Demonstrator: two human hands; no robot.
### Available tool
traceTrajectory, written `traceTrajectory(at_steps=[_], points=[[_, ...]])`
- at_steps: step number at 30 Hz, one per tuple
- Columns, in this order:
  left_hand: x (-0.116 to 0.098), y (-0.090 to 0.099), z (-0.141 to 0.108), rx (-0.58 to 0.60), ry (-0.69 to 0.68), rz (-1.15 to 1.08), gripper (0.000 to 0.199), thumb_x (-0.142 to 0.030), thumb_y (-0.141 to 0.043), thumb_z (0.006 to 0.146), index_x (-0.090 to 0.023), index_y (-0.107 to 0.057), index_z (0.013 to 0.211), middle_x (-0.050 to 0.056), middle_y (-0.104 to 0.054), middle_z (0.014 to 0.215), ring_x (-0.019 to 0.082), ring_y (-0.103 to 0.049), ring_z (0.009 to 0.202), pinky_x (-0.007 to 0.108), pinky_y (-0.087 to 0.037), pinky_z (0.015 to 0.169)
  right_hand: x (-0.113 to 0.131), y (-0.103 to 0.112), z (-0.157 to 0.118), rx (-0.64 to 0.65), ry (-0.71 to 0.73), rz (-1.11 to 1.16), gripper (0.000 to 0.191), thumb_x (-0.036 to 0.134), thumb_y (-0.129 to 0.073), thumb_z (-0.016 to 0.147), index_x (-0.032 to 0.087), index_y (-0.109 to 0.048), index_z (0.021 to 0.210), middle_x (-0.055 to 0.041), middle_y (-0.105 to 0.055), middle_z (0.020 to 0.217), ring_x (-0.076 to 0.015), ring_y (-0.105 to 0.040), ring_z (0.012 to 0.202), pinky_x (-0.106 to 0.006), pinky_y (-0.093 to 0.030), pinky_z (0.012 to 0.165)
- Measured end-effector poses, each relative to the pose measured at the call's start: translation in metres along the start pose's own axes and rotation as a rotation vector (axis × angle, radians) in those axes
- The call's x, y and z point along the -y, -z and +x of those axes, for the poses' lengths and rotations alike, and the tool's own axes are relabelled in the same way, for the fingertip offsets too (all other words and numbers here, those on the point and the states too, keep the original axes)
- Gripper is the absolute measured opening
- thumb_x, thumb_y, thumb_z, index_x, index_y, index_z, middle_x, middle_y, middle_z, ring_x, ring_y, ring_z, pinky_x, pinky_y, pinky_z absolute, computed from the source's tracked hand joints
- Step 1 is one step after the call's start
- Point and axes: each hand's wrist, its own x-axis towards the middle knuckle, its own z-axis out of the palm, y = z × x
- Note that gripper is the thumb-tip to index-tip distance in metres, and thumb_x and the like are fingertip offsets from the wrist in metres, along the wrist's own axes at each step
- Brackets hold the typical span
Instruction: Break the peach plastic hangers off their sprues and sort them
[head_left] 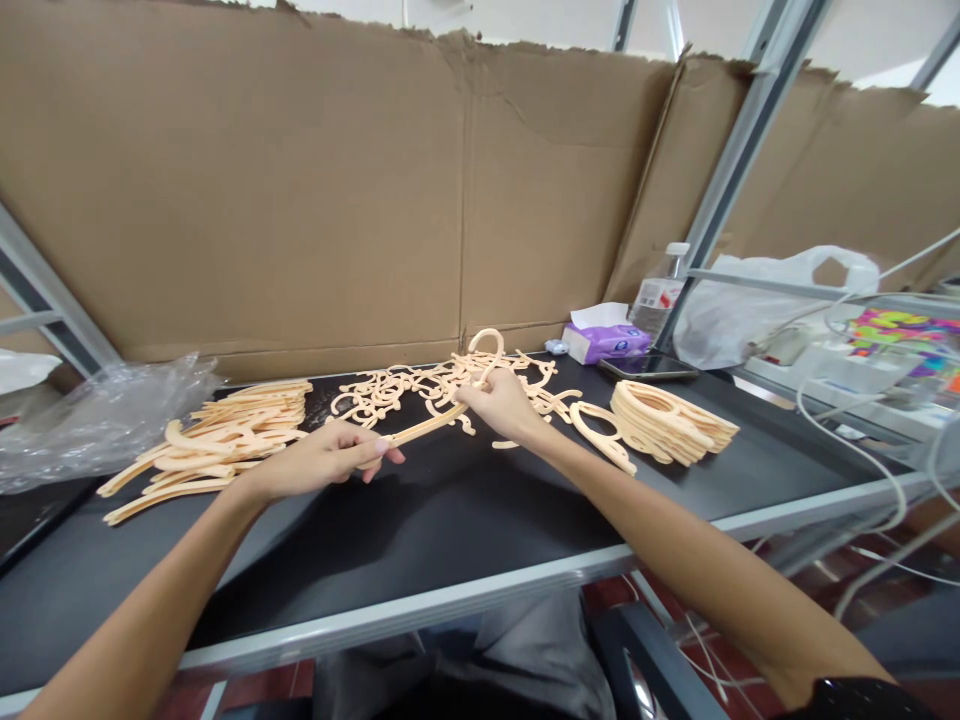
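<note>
Between my two hands a long beige plastic strip [426, 429] is stretched above the black table. My left hand [330, 460] pinches its left end. Closed around its other end is my right hand [499, 400], with a curved beige hook [489, 341] standing up from the fingers; whether hook and strip are one piece I cannot tell. Behind my hands lies a loose heap of small curved beige pieces [382, 392]. To the left is a pile of long beige strips [240, 425]. A stack of beige ring-shaped pieces [667, 420] rests to the right of my right hand.
Clear plastic wrap [105, 415] lies at the left. At the back right are a purple tissue pack [606, 340], a phone [649, 366], a bottle [660, 295] and a white bag [731, 310]. Cardboard [300, 190] walls the back; white cables hang at the right.
</note>
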Motion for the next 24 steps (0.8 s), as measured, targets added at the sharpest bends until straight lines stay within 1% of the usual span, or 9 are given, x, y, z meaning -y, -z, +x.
traceTrajectory(at_steps=[4, 10, 12, 16, 18, 21, 22, 24], points=[[-0.0005, 0.0006, 0.0001, -0.004, 0.019, -0.017, 0.057, -0.062, -0.044, 0.090, -0.014, -0.058, 0.064, 0.010, -0.073, 0.105, 0.009, -0.046, 0.059, 0.023, -0.036, 0.056, 0.0017, 0.0018, 0.0008, 0.040, 0.012, 0.051, 0.029, 0.029, -0.058, 0.068, 0.021, -0.035, 0.052, 0.0067, -0.034, 0.046, -0.0080, -0.032, 0.046, -0.026, -0.021, 0.047], [-0.0024, 0.0012, 0.0011, -0.039, 0.044, -0.031, 0.060, -0.067, -0.044, 0.087, -0.014, -0.056, 0.062, 0.010, -0.072, 0.100, 0.008, -0.040, 0.055, 0.023, -0.033, 0.052, 0.0070, 0.0057, -0.0009, 0.081, -0.014, 0.081, 0.028, 0.030, -0.057, 0.069, 0.021, -0.036, 0.053, 0.0069, -0.033, 0.047, -0.0077, -0.029, 0.046, -0.027, -0.019, 0.048], [-0.0023, 0.0010, 0.0013, -0.051, 0.050, -0.026, 0.060, -0.068, -0.045, 0.086, -0.014, -0.058, 0.063, 0.009, -0.071, 0.094, 0.009, -0.042, 0.056, 0.023, -0.033, 0.052, 0.0066, 0.0059, -0.0006, 0.079, -0.009, 0.079, 0.027, 0.030, -0.056, 0.069, 0.021, -0.036, 0.053, 0.0066, -0.033, 0.047, -0.0079, -0.030, 0.046, -0.027, -0.019, 0.048], [0.0003, 0.0004, 0.0021, -0.048, 0.053, 0.024, 0.060, -0.067, -0.043, 0.087, -0.014, -0.062, 0.066, 0.006, -0.068, 0.076, 0.011, -0.044, 0.057, 0.023, -0.035, 0.054, 0.0028, 0.0042, 0.0017, 0.093, 0.008, 0.086, 0.024, 0.030, -0.054, 0.067, 0.021, -0.038, 0.052, 0.0062, -0.034, 0.047, -0.0086, -0.031, 0.047, -0.027, -0.021, 0.049], [0.0011, 0.0004, 0.0023, -0.048, 0.046, 0.042, 0.060, -0.066, -0.043, 0.088, -0.014, -0.062, 0.066, 0.005, -0.067, 0.074, 0.011, -0.045, 0.057, 0.023, -0.036, 0.055, 0.0016, 0.0036, 0.0029, 0.093, 0.035, 0.105, 0.023, 0.031, -0.054, 0.066, 0.020, -0.040, 0.051, 0.0057, -0.035, 0.048, -0.0090, -0.032, 0.048, -0.027, -0.023, 0.050], [0.0008, 0.0013, 0.0016, -0.020, 0.036, 0.026, 0.059, -0.064, -0.044, 0.089, -0.014, -0.060, 0.062, 0.007, -0.069, 0.078, 0.010, -0.046, 0.057, 0.022, -0.037, 0.055, 0.0019, 0.0042, 0.0037, 0.073, 0.067, 0.135, 0.024, 0.031, -0.053, 0.065, 0.020, -0.040, 0.050, 0.0054, -0.035, 0.048, -0.0093, -0.033, 0.049, -0.027, -0.025, 0.051], [0.0007, 0.0018, 0.0010, 0.000, 0.033, 0.013, 0.059, -0.063, -0.044, 0.089, -0.014, -0.059, 0.061, 0.006, -0.069, 0.077, 0.010, -0.045, 0.056, 0.022, -0.036, 0.053, 0.0023, 0.0046, 0.0037, 0.073, 0.074, 0.146, 0.024, 0.032, -0.053, 0.065, 0.020, -0.039, 0.049, 0.0054, -0.035, 0.048, -0.0092, -0.033, 0.049, -0.027, -0.024, 0.050], [0.0008, 0.0029, -0.0006, 0.041, 0.015, -0.020, 0.059, -0.062, -0.043, 0.090, -0.014, -0.060, 0.061, 0.004, -0.065, 0.068, 0.009, -0.042, 0.052, 0.022, -0.034, 0.049, 0.0031, 0.0053, 0.0036, 0.082, 0.087, 0.173, 0.024, 0.031, -0.053, 0.064, 0.020, -0.039, 0.048, 0.0054, -0.035, 0.048, -0.0090, -0.032, 0.049, -0.027, -0.024, 0.050]])
